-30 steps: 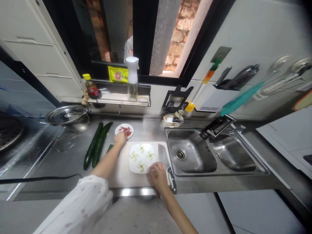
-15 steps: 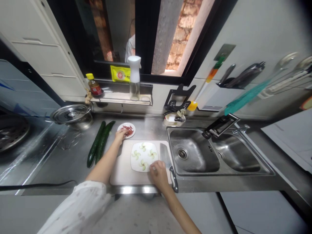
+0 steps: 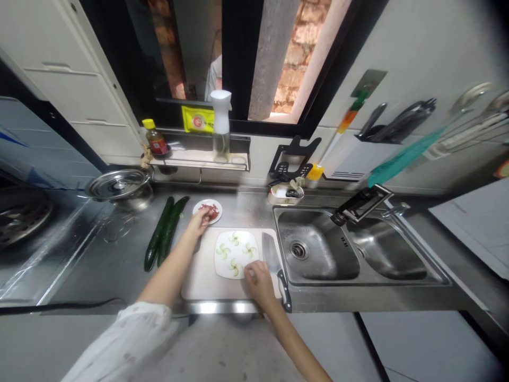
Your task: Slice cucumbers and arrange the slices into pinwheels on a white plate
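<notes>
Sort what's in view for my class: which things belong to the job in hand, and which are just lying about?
Seemingly in the job:
left hand, at the small round plate of red bits
right hand, by the square plate of pale green slices
cutting board, under the square plate

Apparently lying about:
knife, unheld
whole cucumbers
lidded pot
spray bottle

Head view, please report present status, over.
Left hand at red bits in dish. Right hand at near-right corner of plate. Knife lies right of plate.
</notes>
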A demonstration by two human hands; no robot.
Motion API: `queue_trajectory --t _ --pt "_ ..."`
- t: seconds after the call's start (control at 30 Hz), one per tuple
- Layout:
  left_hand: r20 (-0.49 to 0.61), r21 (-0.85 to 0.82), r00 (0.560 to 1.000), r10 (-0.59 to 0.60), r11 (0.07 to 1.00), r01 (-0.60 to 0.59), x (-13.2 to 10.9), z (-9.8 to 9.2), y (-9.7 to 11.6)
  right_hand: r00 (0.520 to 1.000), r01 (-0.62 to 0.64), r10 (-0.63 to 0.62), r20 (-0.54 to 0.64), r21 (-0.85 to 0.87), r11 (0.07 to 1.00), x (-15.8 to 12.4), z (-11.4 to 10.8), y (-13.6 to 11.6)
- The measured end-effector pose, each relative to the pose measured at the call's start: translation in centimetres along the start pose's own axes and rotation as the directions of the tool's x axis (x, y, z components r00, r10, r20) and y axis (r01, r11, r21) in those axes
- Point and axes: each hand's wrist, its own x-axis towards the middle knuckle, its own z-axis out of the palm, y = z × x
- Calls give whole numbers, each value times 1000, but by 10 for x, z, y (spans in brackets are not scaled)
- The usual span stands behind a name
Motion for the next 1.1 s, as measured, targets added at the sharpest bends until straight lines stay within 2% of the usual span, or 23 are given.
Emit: queue_trajectory --t 0.13,0.27,0.37,0.63,0.8,1.1 --pt "118 -236 990 -76 966 103 -22 8 5 1000 -7 8 -17 18 1000 14 0 -3" --pt "200 -373 977 -72 917 143 -51 17 8 1000 1 1 -28 73 997 38 -4 -11" --pt "199 -399 979 -46 908 124 -74 24 10 999 4 1 -37 113 994 58 -8 -20" --pt "163 -348 987 10 936 48 -124 41 18 992 33 -11 -124 178 983 101 -11 -46" --pt "159 -385 986 41 923 23 -138 47 25 988 55 -28 -151 176 983 110 -10 -56" --pt "137 -408 990 29 913 30 -144 46 27 986 56 -33 -165 138 989 112 -7 -57"
